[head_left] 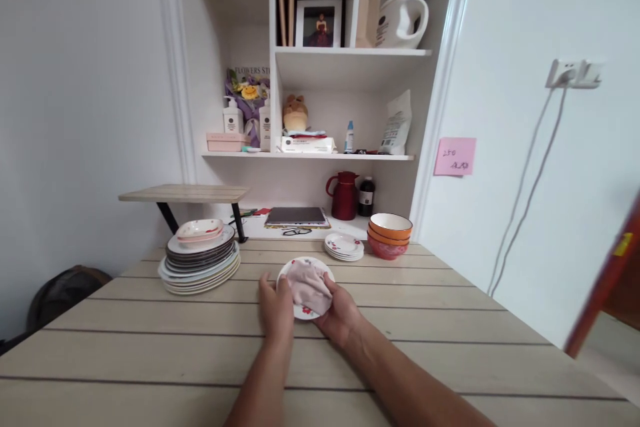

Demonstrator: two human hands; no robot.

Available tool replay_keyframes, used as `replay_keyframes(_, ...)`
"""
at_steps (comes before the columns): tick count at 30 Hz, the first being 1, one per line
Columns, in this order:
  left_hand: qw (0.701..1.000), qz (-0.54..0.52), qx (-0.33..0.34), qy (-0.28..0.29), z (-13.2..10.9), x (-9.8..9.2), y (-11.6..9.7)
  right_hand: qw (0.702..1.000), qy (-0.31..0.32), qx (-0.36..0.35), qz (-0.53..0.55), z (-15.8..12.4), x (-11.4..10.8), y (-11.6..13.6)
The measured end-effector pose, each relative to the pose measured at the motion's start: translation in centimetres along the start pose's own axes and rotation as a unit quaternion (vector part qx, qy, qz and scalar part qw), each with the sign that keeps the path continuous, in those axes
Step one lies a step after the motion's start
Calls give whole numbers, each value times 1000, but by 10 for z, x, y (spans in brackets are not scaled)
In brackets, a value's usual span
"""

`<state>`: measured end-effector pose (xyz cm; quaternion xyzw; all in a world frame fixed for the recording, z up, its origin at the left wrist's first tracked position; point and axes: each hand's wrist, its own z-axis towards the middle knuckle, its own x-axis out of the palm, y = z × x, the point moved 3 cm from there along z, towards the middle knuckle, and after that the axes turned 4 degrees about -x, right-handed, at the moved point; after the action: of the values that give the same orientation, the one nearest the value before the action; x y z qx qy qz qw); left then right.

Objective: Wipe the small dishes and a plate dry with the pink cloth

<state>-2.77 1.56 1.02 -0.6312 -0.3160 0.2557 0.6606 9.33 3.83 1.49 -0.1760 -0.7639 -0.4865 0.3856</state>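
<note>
Near the middle of the tabletop [200, 343], head view: a small round plate [301, 313] with red flowers at its rim, held between two hands. Round outline, so no long axis to it. Whether it rests on the boards or is raised slightly: cannot tell.

On its face, a pale pink cloth [307, 285], bunched; its longer run slants from the far left towards the near right corner of the tabletop.

Right hand [342, 312]: holding. Thumb over the right rim and on the cloth, fingers bent beneath the plate on the near right side.

Left hand [275, 303]: thumb at the left rim, close by the cloth's edge; fingers narrowly apart from the thumb, outside the rim. Grip underneath hidden, so cannot tell whether it clasps.

Key relation: cloth lies between the hands, leftward and slightly away from the right hand, rightward of the left. Right is the nearer, its thumb touching cloth.

Towards the far left corner: tall stack [200, 267] of plates, small dishes on top, beside a low stand [184, 193]. By the far edge, right of centre: short pile [344, 248] of small flowered plates, well apart from the hands. Just beside it, nearer the far right corner: nested bowls [389, 238], orange above, red lowest.
</note>
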Motion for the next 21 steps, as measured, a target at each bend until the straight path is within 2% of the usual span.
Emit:
replay_keyframes(2,995,52,73,-31,0,-7,-8,1000,-18,-22,3,1,-3,6)
replay_keyframes(5,975,114,190,-31,-10,-8,-20,998,-26,-52,2,2,-8,17)
replay_keyframes(7,926,192,325,0,-22,0,-27,998,-23,-61,-6,3,-11,22)
replay_keyframes(9,879,237,411,49,-32,10,-26,998,-17,-61,-16,4,-13,23)
replay_keyframes(11,865,249,420,113,-33,18,-20,998,-12,-57,-25,5,-14,22)
replay_keyframes(14,864,250,395,189,-29,23,-11,998,-5,-56,-29,8,-15,19)
replay_keyframes(18,853,240,407,220,-33,25,-11,999,9,-46,-29,7,-14,19)
replay_keyframes(21,829,259,441,228,-40,27,-16,999,30,-31,-29,3,-11,18)
